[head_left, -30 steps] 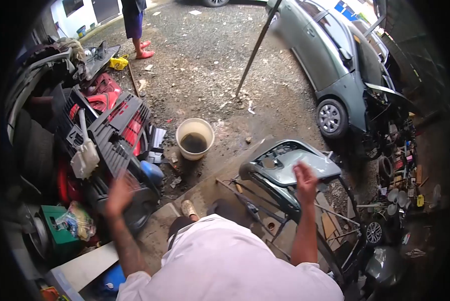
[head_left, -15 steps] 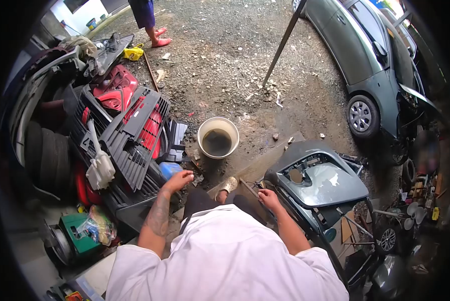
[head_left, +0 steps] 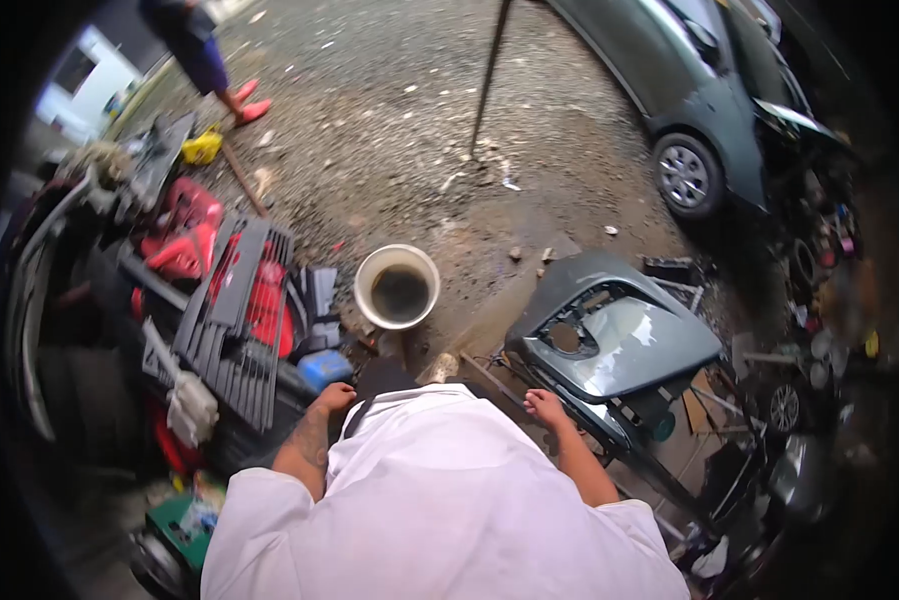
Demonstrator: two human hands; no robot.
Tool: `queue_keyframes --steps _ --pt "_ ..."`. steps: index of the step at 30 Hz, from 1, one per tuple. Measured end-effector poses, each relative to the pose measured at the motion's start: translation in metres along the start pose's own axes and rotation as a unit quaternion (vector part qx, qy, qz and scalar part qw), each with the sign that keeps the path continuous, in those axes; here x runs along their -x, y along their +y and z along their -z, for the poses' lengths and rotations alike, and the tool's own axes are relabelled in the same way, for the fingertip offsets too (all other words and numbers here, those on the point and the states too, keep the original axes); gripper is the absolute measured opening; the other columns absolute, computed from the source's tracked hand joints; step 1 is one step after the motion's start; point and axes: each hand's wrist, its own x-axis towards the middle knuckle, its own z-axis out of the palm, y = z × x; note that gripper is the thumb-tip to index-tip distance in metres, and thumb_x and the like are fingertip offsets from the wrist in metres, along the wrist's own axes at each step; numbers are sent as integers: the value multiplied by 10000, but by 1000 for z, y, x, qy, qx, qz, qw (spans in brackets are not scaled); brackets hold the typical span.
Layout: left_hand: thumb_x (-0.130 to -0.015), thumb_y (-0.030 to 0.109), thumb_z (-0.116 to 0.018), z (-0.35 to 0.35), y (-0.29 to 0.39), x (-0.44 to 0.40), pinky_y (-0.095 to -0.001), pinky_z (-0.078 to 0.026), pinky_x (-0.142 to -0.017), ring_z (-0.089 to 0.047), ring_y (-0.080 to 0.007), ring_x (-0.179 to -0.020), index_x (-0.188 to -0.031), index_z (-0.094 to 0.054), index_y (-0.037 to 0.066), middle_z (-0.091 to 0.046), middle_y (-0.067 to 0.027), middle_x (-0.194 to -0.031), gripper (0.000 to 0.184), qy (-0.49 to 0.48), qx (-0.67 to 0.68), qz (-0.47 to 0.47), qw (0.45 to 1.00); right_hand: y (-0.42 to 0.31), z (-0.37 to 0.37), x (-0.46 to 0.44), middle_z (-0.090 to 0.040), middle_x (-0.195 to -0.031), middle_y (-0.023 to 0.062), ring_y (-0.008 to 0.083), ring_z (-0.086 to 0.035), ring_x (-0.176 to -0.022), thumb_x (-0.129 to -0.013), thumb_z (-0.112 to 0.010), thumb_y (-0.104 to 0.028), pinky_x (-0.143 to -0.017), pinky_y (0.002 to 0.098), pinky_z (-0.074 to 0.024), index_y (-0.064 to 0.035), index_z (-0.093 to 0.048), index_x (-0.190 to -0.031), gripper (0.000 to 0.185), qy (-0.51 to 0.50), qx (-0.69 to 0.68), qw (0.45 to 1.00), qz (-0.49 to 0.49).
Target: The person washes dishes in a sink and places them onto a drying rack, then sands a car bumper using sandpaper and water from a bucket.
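My left hand (head_left: 336, 396) is beside my shirt, its fingers curled in, close to a blue container (head_left: 323, 369). On the other side my right hand (head_left: 544, 406) hangs with its fingers bent, near the edge of a grey-green car panel (head_left: 637, 345). Whether either hand holds something small cannot be made out. Ahead of my feet stands a white bucket (head_left: 365, 285) with dark liquid in it.
Black grille parts (head_left: 231, 335) and red panels (head_left: 184, 245) are piled at the left. A green car (head_left: 734, 150) stands at the upper right, near a slanting pole (head_left: 490, 80). Another person (head_left: 194, 50) stands at the upper left.
Both hands have come down from a raised, spread position to beside my body, with fingers now curled. The view has swung about, and one of my legs has moved towards the bucket.
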Motion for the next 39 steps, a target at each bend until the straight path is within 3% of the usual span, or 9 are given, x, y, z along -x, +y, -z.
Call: queue_keyframes --steps 12,19,22,24,27,29,34,36,39 --pt "-868 250 -593 125 233 -97 -294 -498 -746 -618 -157 -812 -1106 -607 -35 -664 -142 -928 371 13 44 -207 977 -5 -99 -38 -658 -895 21 81 -567 -696 -913 -569 -285 -561 230 -443 -76 -611 -1115 294 4 -58 997 -50" --pt "-819 290 -614 166 135 -209 -351 -486 -845 -646 -270 -930 -1081 -635 2 -674 -180 -948 390 -82 -134 -186 970 -34 -154 -121 -659 -844 47 110 -596 -625 -909 -567 -267 -466 249 -433 -76 -624 -1059 250 125 -117 984 -50" --pt "-789 316 -627 205 73 -236 -374 -486 -843 -638 -306 -965 -1057 -641 -12 -662 -208 -988 423 -125 -208 -111 964 -71 -192 -136 -677 -878 79 171 -640 -700 -875 -597 -279 -558 304 -495 -70 -647 -1030 265 186 -148 966 -103" --pt "-776 317 -660 229 49 -253 -366 -485 -859 -636 -297 -980 -1068 -642 -14 -662 -191 -1029 442 -93 -209 -103 968 -105 -210 -151 -685 -922 115 234 -660 -824 -831 -623 -304 -728 343 -517 -63 -667 -1001 297 197 190 962 12" --pt "-763 293 -687 255 11 -290 -346 -481 -871 -634 -287 -985 -1060 -643 -25 -665 -189 -1027 437 -95 -94 -5 991 -156 -230 -187 -679 -969 133 262 -648 -921 -801 -639 -319 -835 346 -490 -60 -672 -999 329 188 134 973 -3" --pt "-817 292 -671 268 13 -302 -316 -476 -561 -594 -182 -707 -1129 -604 1 -649 -101 -875 432 -64 -135 -60 987 -179 -235 -219 -680 -972 133 262 -649 -914 -804 -640 -318 -820 351 -495 -54 -667 -1016 340 184 112 977 1" --pt "-789 304 -722 261 37 -348 -297 -438 -503 -546 -155 -641 -1338 -415 14 -602 -111 -1045 692 -93 48 62 993 -204 -245 -303 -661 -1050 170 288 -634 -972 -813 -633 -315 -845 358 -487 -16 -636 -1079 400 67 97 993 -12" --pt "-753 302 -752 240 44 -374 -334 -464 -890 -569 -263 -1072 -1331 -379 -92 -558 -218 -1199 792 -40 52 66 996 -205 -244 -336 -622 -1120 209 313 -604 -1041 -786 -660 -351 -891 377 -470 -23 -615 -1110 464 84 160 982 -51" --pt "-751 301 -754 209 43 -417 -346 -411 -972 -494 -296 -1185 -1373 -289 -111 -478 -254 -1299 879 -54 62 22 996 -191 -249 -380 -579 -1184 236 356 -558 -1115 -690 -739 -412 -949 412 -437 -24 -501 -1247 720 74 221 966 -112"
